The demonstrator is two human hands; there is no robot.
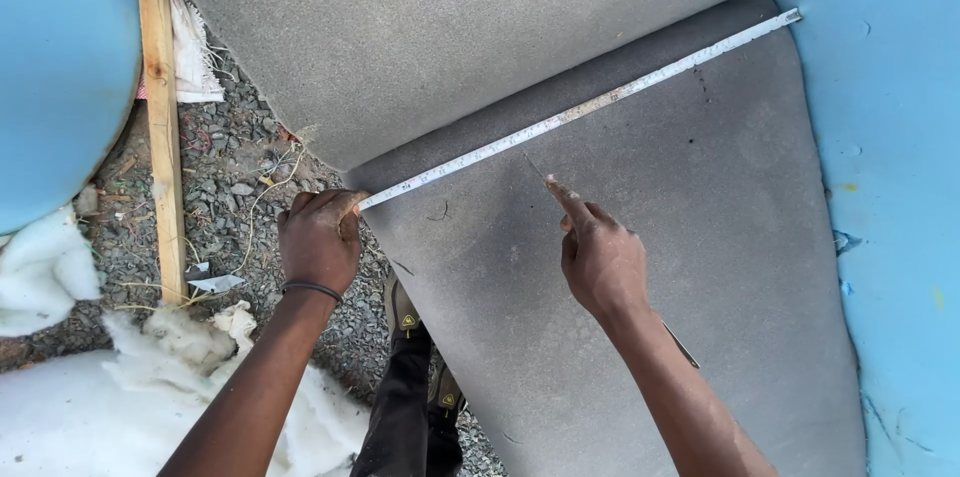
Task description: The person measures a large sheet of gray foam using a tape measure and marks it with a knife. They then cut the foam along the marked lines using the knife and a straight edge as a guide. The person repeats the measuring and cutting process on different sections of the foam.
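Left hand point(320, 237) fingers pinch flat tape measure point(580, 112) on rough grey foam point(700, 267); right hand point(600, 257) grips thin marker

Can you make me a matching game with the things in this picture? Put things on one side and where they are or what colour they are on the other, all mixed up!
Things:
1. tape measure
2. wooden plank
3. white stuffing
4. left hand

Clues:
A. lying on the gravel
B. fluffy, at the bottom left
C. stretched across the grey foam sheet
D. pinning the tape's end at the foam's edge

Pairs: 1-C, 2-A, 3-B, 4-D
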